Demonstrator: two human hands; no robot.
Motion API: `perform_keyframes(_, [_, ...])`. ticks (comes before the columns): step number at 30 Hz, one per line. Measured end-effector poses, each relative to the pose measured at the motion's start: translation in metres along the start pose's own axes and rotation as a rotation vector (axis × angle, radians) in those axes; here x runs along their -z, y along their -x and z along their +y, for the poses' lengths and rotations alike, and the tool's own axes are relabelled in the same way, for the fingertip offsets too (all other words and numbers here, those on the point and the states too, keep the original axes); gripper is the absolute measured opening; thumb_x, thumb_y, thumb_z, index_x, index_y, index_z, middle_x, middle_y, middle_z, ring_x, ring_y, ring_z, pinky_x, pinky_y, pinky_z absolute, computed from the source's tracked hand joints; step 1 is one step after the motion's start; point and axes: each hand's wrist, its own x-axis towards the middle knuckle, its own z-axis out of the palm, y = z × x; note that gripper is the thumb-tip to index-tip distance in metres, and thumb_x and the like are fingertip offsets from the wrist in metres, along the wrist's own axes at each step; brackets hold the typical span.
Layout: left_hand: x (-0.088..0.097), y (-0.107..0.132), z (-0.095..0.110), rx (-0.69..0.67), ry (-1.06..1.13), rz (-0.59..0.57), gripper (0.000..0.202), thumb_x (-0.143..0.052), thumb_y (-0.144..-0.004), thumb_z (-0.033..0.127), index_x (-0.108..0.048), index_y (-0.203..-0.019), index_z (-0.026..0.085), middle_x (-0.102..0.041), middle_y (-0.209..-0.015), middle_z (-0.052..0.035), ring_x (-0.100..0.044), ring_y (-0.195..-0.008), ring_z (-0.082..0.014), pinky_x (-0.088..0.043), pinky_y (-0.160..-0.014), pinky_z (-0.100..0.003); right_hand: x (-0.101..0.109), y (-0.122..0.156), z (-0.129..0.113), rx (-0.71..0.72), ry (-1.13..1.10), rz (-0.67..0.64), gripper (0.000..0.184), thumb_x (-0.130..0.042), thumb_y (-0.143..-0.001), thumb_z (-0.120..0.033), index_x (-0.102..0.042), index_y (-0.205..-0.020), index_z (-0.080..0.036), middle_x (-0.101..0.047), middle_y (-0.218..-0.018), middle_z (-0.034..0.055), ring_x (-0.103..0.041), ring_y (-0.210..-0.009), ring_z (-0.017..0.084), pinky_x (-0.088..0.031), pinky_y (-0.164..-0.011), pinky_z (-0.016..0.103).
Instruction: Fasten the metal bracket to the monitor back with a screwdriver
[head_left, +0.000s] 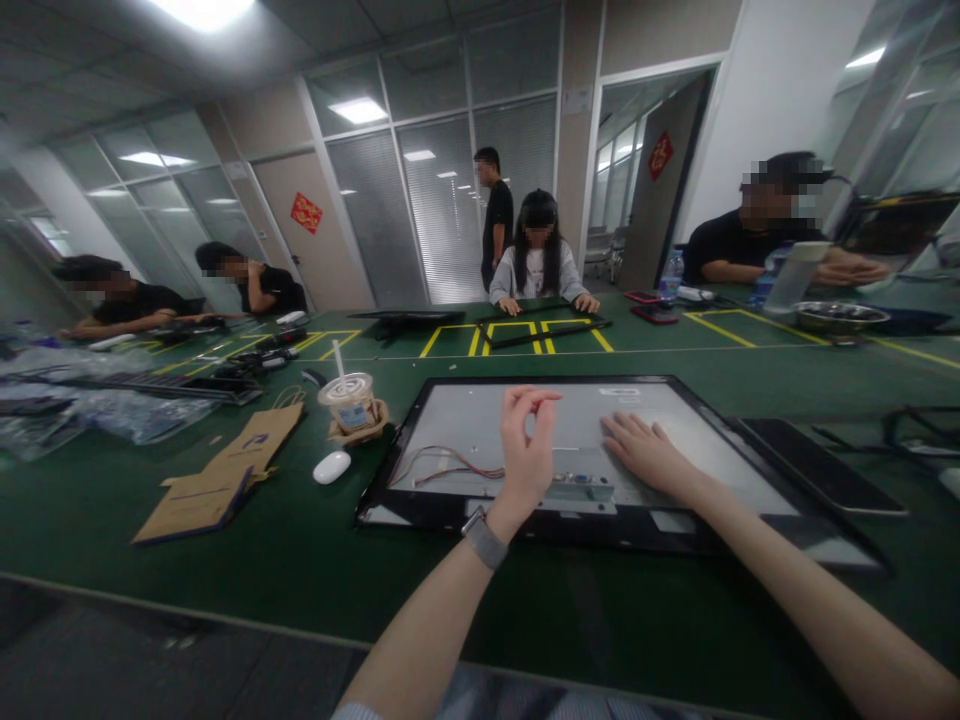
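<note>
Monitor panel (576,430): steady with flat, released right hand (651,455). Cannot tell grasp of left hand (525,445); avoid snagging wires (469,464) alongside.

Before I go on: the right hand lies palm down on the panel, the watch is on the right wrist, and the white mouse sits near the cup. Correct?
Not quite: the head view shows the watch on the left wrist. The right hand lies palm down on the panel, and the white mouse sits near the cup.

Lidded cup (351,405) near white mouse (331,467), brown bag (225,465).
</note>
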Motion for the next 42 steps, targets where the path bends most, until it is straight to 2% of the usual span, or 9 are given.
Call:
perform_keyframes(4, [0.0003,0.0,-0.0019,0.034,0.032,-0.029,0.029,-0.042,-0.098,0.018,-0.07,-0.094,0.018,-0.066,-0.099,-0.0072,-0.061,-0.096,-0.019,-0.048,-0.088,-0.031,-0.0004,-0.0001,0.0007,0.005,0.0,-0.003,0.06,-0.019,-0.101,-0.039,-0.047,-0.148,-0.018,-0.045,-0.155,0.0189,-0.041,-0.142,0.037,-0.036,-0.11,0.063])
perform_keyframes(10, [0.0005,0.0004,-0.0019,0.051,0.039,0.003,0.023,-0.046,-0.096,0.018,-0.069,-0.092,0.018,-0.068,-0.093,-0.0064,-0.062,-0.089,-0.0178,-0.048,-0.082,-0.03,-0.0002,-0.0007,0.0014,-0.002,-0.012,-0.011,0.06,-0.019,-0.101,-0.041,-0.047,-0.149,-0.019,-0.045,-0.156,0.0174,-0.039,-0.143,0.037,-0.035,-0.111,0.063])
perform_keyframes(19, [0.0017,0.0015,0.0039,0.007,0.005,0.022,0.017,-0.055,-0.088,0.018,-0.071,-0.085,0.019,-0.055,-0.081,-0.0027,-0.053,-0.073,-0.0152,-0.046,-0.071,-0.028,0.0003,-0.0008,-0.0003,-0.016,0.007,-0.026,0.059,-0.021,-0.101,-0.039,-0.045,-0.15,-0.019,-0.043,-0.157,0.0171,-0.038,-0.144,0.036,-0.034,-0.111,0.063])
perform_keyframes(23, [0.0006,0.0011,0.0019,0.007,-0.01,0.028,0.011,-0.06,-0.087,0.019,-0.071,-0.084,0.019,-0.053,-0.086,-0.0034,-0.054,-0.078,-0.0151,-0.047,-0.074,-0.028,0.0029,-0.0002,-0.002,-0.021,0.001,-0.035,0.06,-0.019,-0.102,-0.039,-0.045,-0.151,-0.017,-0.042,-0.158,0.0183,-0.037,-0.144,0.037,-0.034,-0.112,0.063])
perform_keyframes(28, [-0.0003,0.0011,-0.0035,0.027,0.044,-0.013,0.021,-0.053,-0.095,0.028,-0.071,-0.089,0.019,-0.064,-0.098,-0.0086,-0.061,-0.098,-0.0203,-0.049,-0.087,-0.034,0.0001,-0.0011,-0.0009,-0.011,0.0,-0.012,0.057,-0.023,-0.1,-0.037,-0.047,-0.149,-0.02,-0.045,-0.156,0.0169,-0.04,-0.143,0.036,-0.036,-0.11,0.063])
perform_keyframes(31, [-0.0006,0.0021,-0.005,0.129,0.141,-0.068,0.031,-0.043,-0.1,0.031,-0.071,-0.096,0.018,-0.069,-0.09,-0.0078,-0.065,-0.092,-0.0194,-0.05,-0.083,-0.033,-0.0023,-0.0012,0.0003,-0.004,-0.011,0.01,0.057,-0.023,-0.1,-0.038,-0.048,-0.149,-0.022,-0.047,-0.155,0.0163,-0.041,-0.142,0.036,-0.037,-0.109,0.064])
perform_keyframes(33, [-0.0006,0.0024,-0.0047,0.169,0.151,-0.075,0.029,-0.046,-0.1,0.032,-0.071,-0.098,0.017,-0.069,-0.086,-0.0065,-0.066,-0.087,-0.0188,-0.05,-0.08,-0.031,-0.0024,-0.0009,0.0004,0.002,-0.014,0.015,0.057,-0.022,-0.1,-0.038,-0.048,-0.148,-0.021,-0.047,-0.155,0.0168,-0.042,-0.141,0.036,-0.037,-0.109,0.064])
perform_keyframes(38, [-0.0001,0.001,-0.0013,0.022,0.014,-0.028,0.014,-0.06,-0.092,0.026,-0.072,-0.09,0.019,-0.062,-0.085,-0.0043,-0.058,-0.08,-0.0164,-0.048,-0.077,-0.029,0.0016,0.0,-0.0021,-0.017,0.002,-0.014,0.058,-0.021,-0.101,-0.039,-0.047,-0.15,-0.019,-0.045,-0.156,0.0169,-0.039,-0.144,0.036,-0.035,-0.111,0.062])
perform_keyframes(42, [-0.0004,0.0006,0.001,0.017,-0.008,0.012,0.011,-0.066,-0.089,0.027,-0.073,-0.084,0.019,-0.053,-0.083,-0.0027,-0.054,-0.076,-0.015,-0.047,-0.073,-0.027,0.0041,0.0005,-0.0036,-0.02,0.002,-0.036,0.058,-0.021,-0.102,-0.039,-0.045,-0.15,-0.019,-0.042,-0.158,0.0162,-0.037,-0.145,0.034,-0.035,-0.112,0.06])
